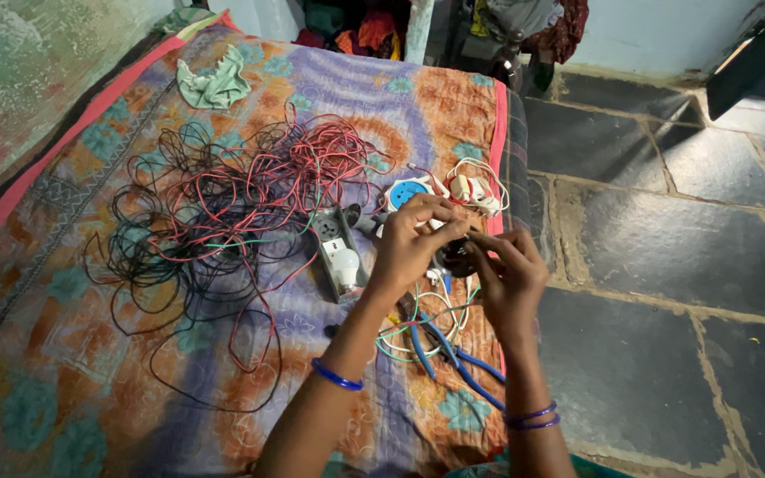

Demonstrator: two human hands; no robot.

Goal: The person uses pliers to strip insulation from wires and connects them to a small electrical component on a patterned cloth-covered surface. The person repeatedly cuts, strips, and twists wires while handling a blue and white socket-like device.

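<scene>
two hands (pixel 413 243), one bulb (pixel 346 267), one pliers (pixel 453 358)

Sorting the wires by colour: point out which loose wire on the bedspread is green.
The green wire is the single thin strand running sideways through the red and black tangle, ending near the grey switch box. The others are red or black.

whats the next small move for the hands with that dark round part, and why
Probably keep the left hand steady and let the right hand turn or press the small dark round part. Both hands pinch it above the patterned cloth, so it is already gripped; the blue-handled pliers lie unused below.
</scene>
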